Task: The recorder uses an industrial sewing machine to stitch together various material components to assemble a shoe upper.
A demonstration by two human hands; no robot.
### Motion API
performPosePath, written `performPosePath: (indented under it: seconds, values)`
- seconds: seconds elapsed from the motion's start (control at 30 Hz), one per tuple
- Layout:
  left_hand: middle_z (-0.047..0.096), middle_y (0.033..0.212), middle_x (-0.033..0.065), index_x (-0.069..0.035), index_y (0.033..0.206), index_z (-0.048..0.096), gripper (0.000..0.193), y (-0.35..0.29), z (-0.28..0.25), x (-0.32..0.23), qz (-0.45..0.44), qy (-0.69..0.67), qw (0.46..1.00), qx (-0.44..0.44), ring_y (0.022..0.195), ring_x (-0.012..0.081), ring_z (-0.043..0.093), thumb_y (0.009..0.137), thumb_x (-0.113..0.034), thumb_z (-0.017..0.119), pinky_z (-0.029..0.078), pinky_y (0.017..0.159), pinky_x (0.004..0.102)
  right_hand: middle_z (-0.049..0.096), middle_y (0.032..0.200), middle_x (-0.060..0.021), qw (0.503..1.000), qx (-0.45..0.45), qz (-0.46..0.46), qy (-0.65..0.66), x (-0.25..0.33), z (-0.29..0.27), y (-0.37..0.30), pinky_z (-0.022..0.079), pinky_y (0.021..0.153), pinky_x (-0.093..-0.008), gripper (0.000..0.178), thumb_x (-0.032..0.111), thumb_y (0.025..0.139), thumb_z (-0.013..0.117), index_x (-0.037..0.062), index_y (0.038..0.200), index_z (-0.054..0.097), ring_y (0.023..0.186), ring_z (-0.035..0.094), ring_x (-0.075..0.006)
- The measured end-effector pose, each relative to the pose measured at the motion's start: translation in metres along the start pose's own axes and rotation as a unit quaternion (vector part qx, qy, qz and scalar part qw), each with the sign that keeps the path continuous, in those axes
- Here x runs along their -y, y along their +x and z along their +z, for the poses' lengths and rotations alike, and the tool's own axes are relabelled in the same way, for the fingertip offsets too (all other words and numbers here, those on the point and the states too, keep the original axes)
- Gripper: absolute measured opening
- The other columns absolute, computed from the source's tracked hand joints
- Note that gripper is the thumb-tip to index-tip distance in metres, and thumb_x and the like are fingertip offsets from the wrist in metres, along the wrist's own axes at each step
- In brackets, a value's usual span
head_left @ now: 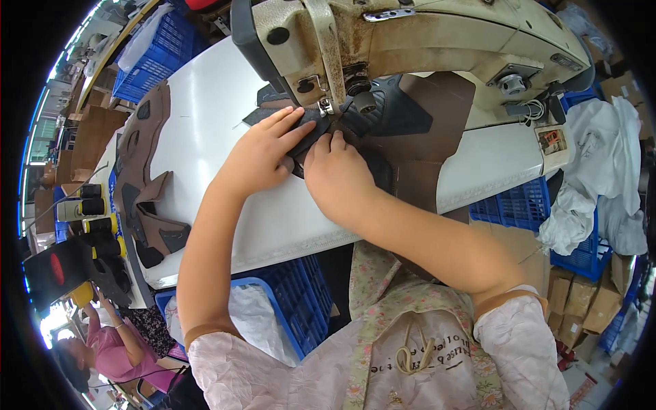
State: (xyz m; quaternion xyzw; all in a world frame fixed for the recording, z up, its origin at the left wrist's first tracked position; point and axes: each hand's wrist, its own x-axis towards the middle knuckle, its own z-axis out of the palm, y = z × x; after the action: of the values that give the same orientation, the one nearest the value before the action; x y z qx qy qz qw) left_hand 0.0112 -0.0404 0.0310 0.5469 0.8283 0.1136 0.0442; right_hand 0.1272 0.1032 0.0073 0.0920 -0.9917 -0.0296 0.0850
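Under the presser foot (326,106) of a cream sewing machine (410,41) lies a black-and-brown leather-like workpiece (444,102). Its brown part spreads right of the needle, and a ribbed black panel (386,109) lies on top. My left hand (263,150) rests on a black flap left of the foot, fingers stretched out along it. Just in front of the foot, my right hand (338,174) has its fingers curled down onto the near edge of the workpiece, pinching it. The fingertips' undersides are hidden.
More brown and black cut pieces (140,178) lie at the white table's (273,239) left end, near thread spools (92,205). Blue crates (294,301) stand below the front edge. White cloth (594,164) hangs at right. Another person in pink (130,355) sits at lower left.
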Motion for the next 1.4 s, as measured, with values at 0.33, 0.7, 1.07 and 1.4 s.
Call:
performPosePath:
  seconds: [0.33, 0.7, 1.07, 1.4]
  values:
    - [0.059, 0.130, 0.0120, -0.015, 0.122, 0.066, 0.054, 0.003, 0.026, 0.008, 0.011, 0.052, 0.994, -0.099, 0.124, 0.0321, 0.052, 0.072, 0.003, 0.059, 0.041, 0.108, 0.0440, 0.066, 0.108, -0.0249, 0.994, -0.036, -0.024, 0.102, -0.015, 0.000, -0.011, 0.052, 0.075, -0.0362, 0.035, 0.015, 0.078, 0.062, -0.0073, 0.104, 0.068, 0.104, 0.061, -0.0331]
    - [0.064, 0.122, 0.0126, -0.012, 0.115, 0.070, 0.052, 0.007, 0.030, 0.007, 0.010, 0.047, 0.990, -0.132, 0.114, 0.0316, 0.057, 0.065, 0.002, 0.062, 0.046, 0.101, 0.0459, 0.066, 0.092, -0.0188, 0.992, 0.053, -0.056, 0.100, -0.026, -0.015, -0.006, 0.050, 0.065, -0.0323, 0.025, 0.013, 0.073, 0.065, -0.0038, 0.090, 0.071, 0.089, 0.061, -0.0257]
    - [0.065, 0.125, 0.0117, -0.010, 0.112, 0.072, 0.049, 0.007, 0.027, 0.004, 0.018, 0.060, 0.988, -0.143, 0.108, 0.0323, 0.062, 0.066, 0.002, 0.059, 0.049, 0.091, 0.0391, 0.066, 0.090, -0.0159, 0.991, 0.071, -0.060, 0.091, -0.025, -0.020, -0.005, 0.050, 0.064, -0.0317, 0.022, 0.012, 0.073, 0.063, -0.0042, 0.086, 0.069, 0.087, 0.061, -0.0248]
    - [0.064, 0.127, 0.0115, -0.010, 0.112, 0.072, 0.056, 0.006, 0.030, 0.004, -0.023, 0.025, 0.992, -0.120, 0.113, 0.0349, 0.058, 0.061, 0.006, 0.054, 0.046, 0.097, 0.0408, 0.065, 0.103, -0.0137, 0.921, -0.100, -0.114, 0.359, -0.086, -0.044, -0.045, 0.051, 0.084, -0.0400, 0.031, 0.029, 0.079, 0.071, 0.0017, 0.093, 0.068, 0.104, 0.062, -0.0268]
